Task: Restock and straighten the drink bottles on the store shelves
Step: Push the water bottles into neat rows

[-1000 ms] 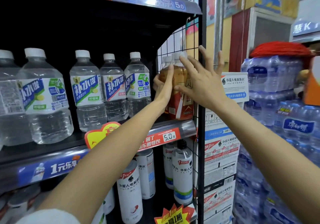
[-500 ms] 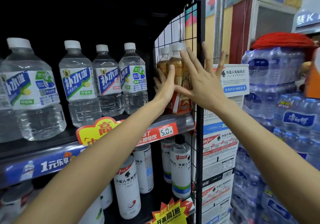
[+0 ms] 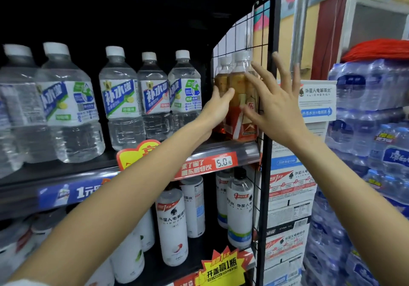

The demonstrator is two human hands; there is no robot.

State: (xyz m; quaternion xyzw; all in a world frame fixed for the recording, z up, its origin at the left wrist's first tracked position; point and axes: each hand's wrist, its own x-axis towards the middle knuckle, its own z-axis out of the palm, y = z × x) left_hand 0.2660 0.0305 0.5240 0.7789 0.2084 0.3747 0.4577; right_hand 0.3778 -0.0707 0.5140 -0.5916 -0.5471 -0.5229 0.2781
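An amber drink bottle [image 3: 238, 84] with a white cap and a red-orange label stands at the right end of the middle shelf [image 3: 243, 150], against the wire side panel [image 3: 261, 30]. A second amber bottle [image 3: 221, 79] stands just behind it on the left. My left hand [image 3: 218, 110] rests against the front bottle's left side with its fingers straight. My right hand [image 3: 276, 106] is spread flat over the bottle's right side, its fingertips reaching past the black shelf post [image 3: 271, 175].
Clear water bottles [image 3: 121, 99] with blue-green labels line the same shelf to the left. White bottles [image 3: 172, 226] fill the shelf below. Stacked cartons [image 3: 290, 197] and shrink-wrapped water packs [image 3: 365, 108] stand right of the shelving.
My left hand went from curling round the amber bottle to lying flat against it. My right hand stayed spread over the bottle's right side. The view has drifted up slightly.
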